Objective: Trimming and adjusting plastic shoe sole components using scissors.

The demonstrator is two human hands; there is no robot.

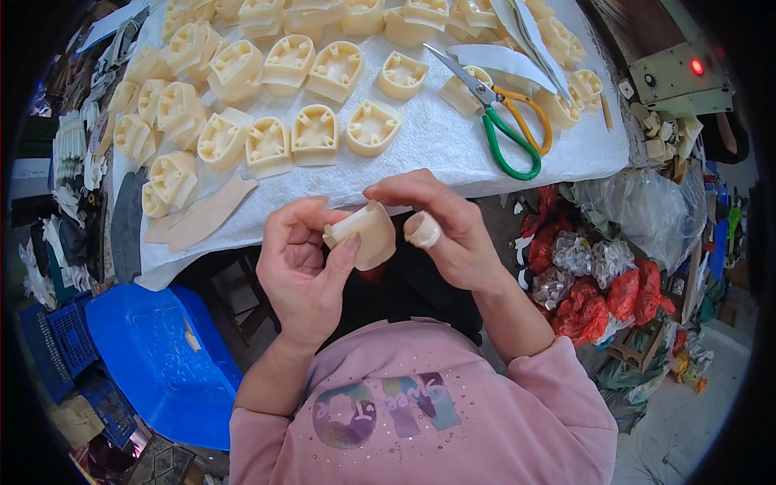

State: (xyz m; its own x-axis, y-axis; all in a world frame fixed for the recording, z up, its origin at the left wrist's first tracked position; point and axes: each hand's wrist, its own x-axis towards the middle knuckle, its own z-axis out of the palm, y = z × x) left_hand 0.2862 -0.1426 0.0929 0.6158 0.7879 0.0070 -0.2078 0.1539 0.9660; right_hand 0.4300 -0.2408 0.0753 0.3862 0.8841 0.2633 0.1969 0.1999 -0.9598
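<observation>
Hands met above the lap, just off the worktop edge: the left hand curled round a cream heel, steadying it, while the right hand pinched its upper edge, thumb taped. More heels lay in rows by scissors, within reach.

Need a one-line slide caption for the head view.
Both hands hold a cream moulded piece below a table of similar pieces.

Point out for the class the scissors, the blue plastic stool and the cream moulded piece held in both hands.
scissors [488,99]: head view, on the pivot where the blades meet.
blue plastic stool [153,356]: head view, on its flat top.
cream moulded piece [370,236]: head view, on its smooth outer face.
</observation>
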